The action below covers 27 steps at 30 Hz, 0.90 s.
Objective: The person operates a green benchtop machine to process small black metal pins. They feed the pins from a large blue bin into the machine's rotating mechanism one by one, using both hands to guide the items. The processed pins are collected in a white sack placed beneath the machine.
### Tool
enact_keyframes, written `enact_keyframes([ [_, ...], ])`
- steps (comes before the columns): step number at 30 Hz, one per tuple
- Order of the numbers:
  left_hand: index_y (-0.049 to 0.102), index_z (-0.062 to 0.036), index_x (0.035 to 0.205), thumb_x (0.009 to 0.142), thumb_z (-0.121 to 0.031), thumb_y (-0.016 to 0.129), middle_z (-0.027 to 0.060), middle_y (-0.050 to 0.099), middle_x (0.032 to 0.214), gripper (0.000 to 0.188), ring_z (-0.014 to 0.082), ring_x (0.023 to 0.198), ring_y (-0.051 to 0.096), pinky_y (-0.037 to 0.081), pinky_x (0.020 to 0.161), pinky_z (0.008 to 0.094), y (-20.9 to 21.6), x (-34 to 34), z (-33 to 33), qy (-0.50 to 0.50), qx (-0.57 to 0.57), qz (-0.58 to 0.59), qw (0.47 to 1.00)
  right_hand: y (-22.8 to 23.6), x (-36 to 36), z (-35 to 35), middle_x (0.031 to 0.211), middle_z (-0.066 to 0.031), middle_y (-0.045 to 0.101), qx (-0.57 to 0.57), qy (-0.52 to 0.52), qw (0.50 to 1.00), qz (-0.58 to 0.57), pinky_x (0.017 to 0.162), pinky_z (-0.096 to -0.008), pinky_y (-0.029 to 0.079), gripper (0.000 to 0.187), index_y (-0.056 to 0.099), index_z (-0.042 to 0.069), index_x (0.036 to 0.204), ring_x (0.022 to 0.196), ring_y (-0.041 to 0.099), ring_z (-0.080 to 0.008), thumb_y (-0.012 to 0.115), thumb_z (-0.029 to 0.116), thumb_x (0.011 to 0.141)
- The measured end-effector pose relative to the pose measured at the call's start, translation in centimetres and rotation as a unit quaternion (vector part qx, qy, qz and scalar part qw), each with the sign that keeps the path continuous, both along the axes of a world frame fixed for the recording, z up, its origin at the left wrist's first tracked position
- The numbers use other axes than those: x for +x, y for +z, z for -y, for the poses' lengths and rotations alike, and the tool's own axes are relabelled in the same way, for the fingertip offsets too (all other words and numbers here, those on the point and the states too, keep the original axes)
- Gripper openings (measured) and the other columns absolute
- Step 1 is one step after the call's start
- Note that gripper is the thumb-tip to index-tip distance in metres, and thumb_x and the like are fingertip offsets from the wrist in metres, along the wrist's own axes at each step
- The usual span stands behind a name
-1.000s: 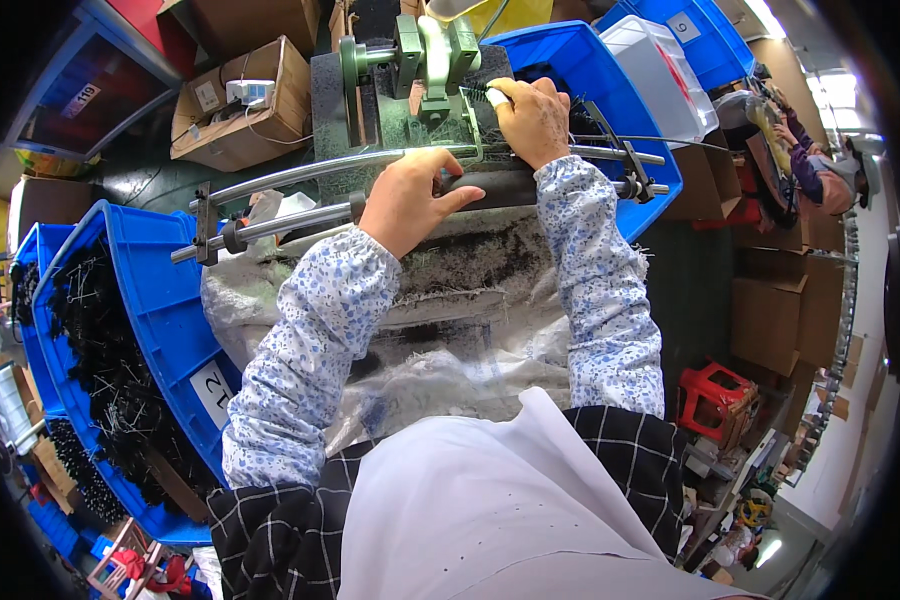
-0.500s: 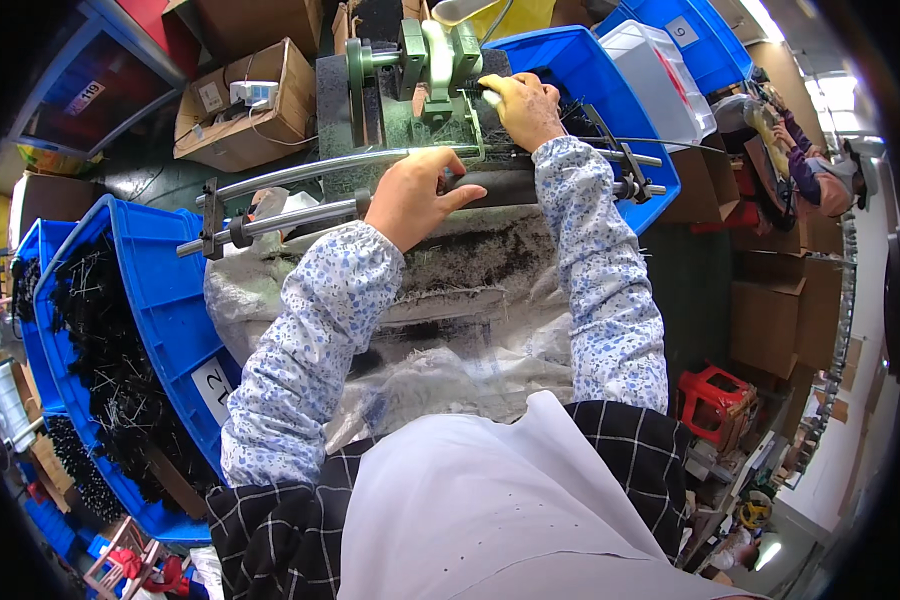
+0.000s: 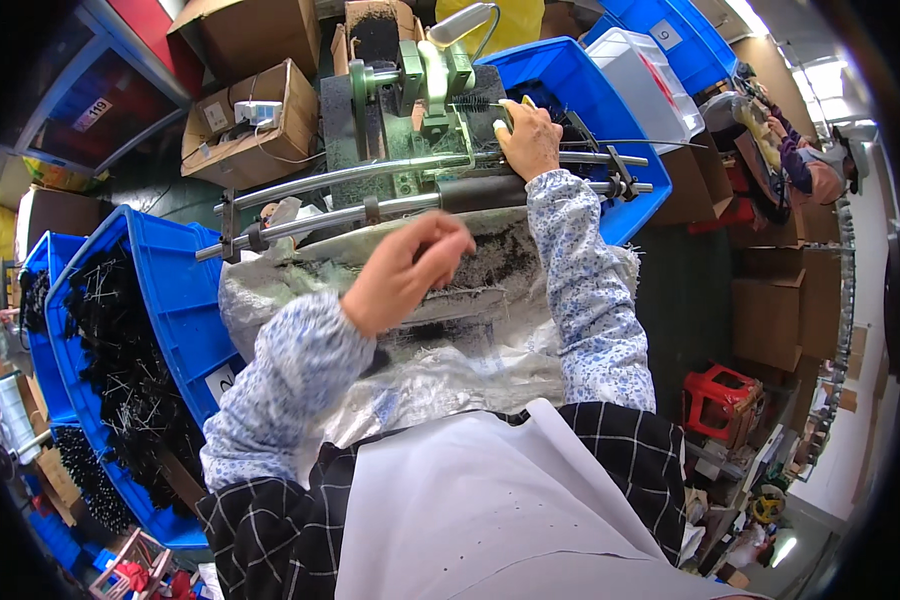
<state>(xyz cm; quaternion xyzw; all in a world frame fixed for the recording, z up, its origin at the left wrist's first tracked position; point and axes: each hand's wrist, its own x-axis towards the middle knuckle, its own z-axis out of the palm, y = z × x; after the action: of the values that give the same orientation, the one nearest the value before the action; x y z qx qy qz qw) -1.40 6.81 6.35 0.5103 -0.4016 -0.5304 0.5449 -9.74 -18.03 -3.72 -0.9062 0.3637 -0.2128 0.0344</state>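
My right hand point(image 3: 532, 138), with pale covers on some fingertips, is closed on a black wire-stemmed brush beside the green machine point(image 3: 436, 112). The brush's bristle head point(image 3: 470, 103) lies close to the machine's working part, and its thin wire stem point(image 3: 660, 143) sticks out to the right of my hand. My left hand point(image 3: 410, 270) is in the air over the dusty white sack sheet point(image 3: 470, 370), off the rail. Its fingers are bent and smeared by motion, so I cannot make out anything in them. Nearest to it is the dark sleeve point(image 3: 480, 192) on the front metal rail point(image 3: 320, 221).
At left a blue bin point(image 3: 185, 300) holds many black brushes with wire stems point(image 3: 135, 360). Another blue bin point(image 3: 630, 110) stands behind my right hand. A cardboard box point(image 3: 245, 140) sits back left. A red stool point(image 3: 715, 400) and another person point(image 3: 815, 165) are at right.
My left hand has left the dark sleeve on the front rail and come down toward me. The right hand stays by the machine. The whole view has shifted slightly.
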Motion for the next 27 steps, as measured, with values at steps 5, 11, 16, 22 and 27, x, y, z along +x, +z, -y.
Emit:
enact_keyframes([
  [5, 0.043, -0.0052, 0.087, 0.093, -0.014, 0.044, 0.0018, 0.047, 0.072, 0.011, 0.0103, 0.064, 0.045, 0.038, 0.060, 0.0231, -0.8, -3.4, -5.8, -0.004, 0.136, -0.287, 0.948, 0.4, 3.1, -2.5, 0.089, -0.0081, 0.063, 0.012, 0.022, 0.998, 0.049, 0.071, -0.0447, 0.040, 0.021, 0.060, 0.009, 0.093, 0.084, 0.060, -0.0277, 0.057, 0.019, 0.074],
  [11, 0.040, -0.0067, 0.088, 0.085, -0.020, 0.045, 0.0050, 0.044, 0.082, 0.015, 0.0141, 0.075, 0.041, 0.034, 0.072, 0.0263, -3.8, -5.4, -9.9, -0.049, 0.165, -0.361, 0.916, 0.9, 5.1, -4.7, 0.083, -0.0067, 0.063, -0.026, 0.017, 0.999, 0.016, 0.067, -0.0437, 0.039, 0.015, 0.059, 0.011, 0.087, 0.080, 0.061, -0.0246, 0.055, 0.020, 0.076],
  [16, 0.038, -0.0061, 0.092, 0.081, -0.022, 0.046, 0.0065, 0.044, 0.091, 0.021, 0.0149, 0.088, 0.043, 0.034, 0.084, 0.0279, -3.7, -3.4, -11.3, -0.109, 0.224, -0.211, 0.945, 0.9, 3.2, -2.7, 0.084, -0.0055, 0.063, -0.033, 0.020, 0.999, 0.006, 0.068, -0.0441, 0.039, 0.017, 0.060, 0.012, 0.089, 0.083, 0.060, -0.0249, 0.057, 0.020, 0.074],
  [22, 0.041, -0.0075, 0.102, 0.084, -0.023, 0.056, 0.0061, 0.051, 0.094, 0.028, 0.0129, 0.087, 0.049, 0.042, 0.076, 0.0259, -1.7, 3.4, -10.7, 0.058, 0.161, -0.186, 0.968, 0.5, -0.1, 1.5, 0.095, -0.0106, 0.064, 0.013, 0.004, 0.999, -0.036, 0.075, -0.0446, 0.046, 0.028, 0.065, 0.017, 0.101, 0.087, 0.060, -0.0306, 0.061, 0.030, 0.076],
  [27, 0.042, -0.0039, 0.113, 0.090, -0.005, 0.049, 0.0049, 0.048, 0.109, 0.024, 0.0099, 0.094, 0.049, 0.043, 0.083, 0.0239, -1.0, 5.4, -7.5, 0.109, 0.059, 0.002, 0.992, 0.0, -1.4, 6.5, 0.092, -0.0057, 0.063, -0.068, 0.053, 0.994, -0.066, 0.073, -0.0429, 0.048, 0.021, 0.064, 0.022, 0.099, 0.086, 0.059, -0.0268, 0.051, 0.027, 0.083],
])
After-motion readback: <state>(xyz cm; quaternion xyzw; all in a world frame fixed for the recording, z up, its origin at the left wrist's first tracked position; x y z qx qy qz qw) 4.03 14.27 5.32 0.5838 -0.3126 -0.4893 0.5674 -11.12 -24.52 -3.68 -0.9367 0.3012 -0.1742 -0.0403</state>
